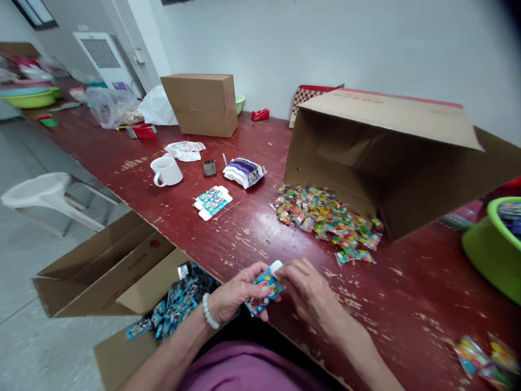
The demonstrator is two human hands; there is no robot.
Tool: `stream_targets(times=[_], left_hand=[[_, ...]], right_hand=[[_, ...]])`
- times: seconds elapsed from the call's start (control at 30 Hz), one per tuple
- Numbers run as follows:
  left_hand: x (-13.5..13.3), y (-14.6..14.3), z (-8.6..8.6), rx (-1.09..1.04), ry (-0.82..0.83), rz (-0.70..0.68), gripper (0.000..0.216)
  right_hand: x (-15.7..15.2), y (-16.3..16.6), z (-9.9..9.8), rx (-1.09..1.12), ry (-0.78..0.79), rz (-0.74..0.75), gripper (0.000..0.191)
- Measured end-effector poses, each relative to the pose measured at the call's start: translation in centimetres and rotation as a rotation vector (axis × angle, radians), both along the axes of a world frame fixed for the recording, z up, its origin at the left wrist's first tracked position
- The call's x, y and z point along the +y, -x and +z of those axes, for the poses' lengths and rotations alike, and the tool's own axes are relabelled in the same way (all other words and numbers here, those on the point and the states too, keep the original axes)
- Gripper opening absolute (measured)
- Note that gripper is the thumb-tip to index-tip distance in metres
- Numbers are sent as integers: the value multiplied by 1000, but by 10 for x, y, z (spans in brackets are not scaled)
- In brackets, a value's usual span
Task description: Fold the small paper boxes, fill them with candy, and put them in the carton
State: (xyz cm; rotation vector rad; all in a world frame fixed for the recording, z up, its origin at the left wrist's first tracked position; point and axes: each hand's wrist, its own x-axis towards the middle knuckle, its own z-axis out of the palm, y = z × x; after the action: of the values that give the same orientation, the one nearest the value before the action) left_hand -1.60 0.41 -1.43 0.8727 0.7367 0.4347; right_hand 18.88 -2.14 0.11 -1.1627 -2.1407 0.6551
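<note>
A small blue printed cardboard box (264,293) is gripped in my left hand (240,290), the thumb pressed on its front. Its upper end stands open with a white flap raised. At that end, my right hand (307,290) has its fingers curled together against the box; whatever lies between the fingertips is hidden. Beyond both hands, a heap of small clear candy packets (321,214) spills from a large tipped carton (334,157). A flat unfolded blue box blank (213,202) lies farther left. Below the table edge, many similar blue boxes (179,298) fill an open carton (122,271).
On the red table (252,233) stand a white mug (166,171), a purple-and-white wipes pack (244,172), a small dark device (209,168) and an upright carton (201,106). A green basin (492,244) is at right; a white stool (44,190) is on the floor.
</note>
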Motion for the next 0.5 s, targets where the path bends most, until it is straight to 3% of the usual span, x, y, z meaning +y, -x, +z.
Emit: stream_targets(times=[0.13,0.33,0.43,0.5], left_hand=[[-3,-3,3,55,-119,-22,30],[-6,-3,-2,24,-189,29,33],[-8,-3,-6,15,-165,30,35],[-10,-4,-8,20,-163,38,35]], right_hand=[[0,-1,3,136,131,34,23],[3,5,-28,429,190,-314,44],[2,9,-35,474,221,-430,41],[1,9,-29,412,192,-421,30]])
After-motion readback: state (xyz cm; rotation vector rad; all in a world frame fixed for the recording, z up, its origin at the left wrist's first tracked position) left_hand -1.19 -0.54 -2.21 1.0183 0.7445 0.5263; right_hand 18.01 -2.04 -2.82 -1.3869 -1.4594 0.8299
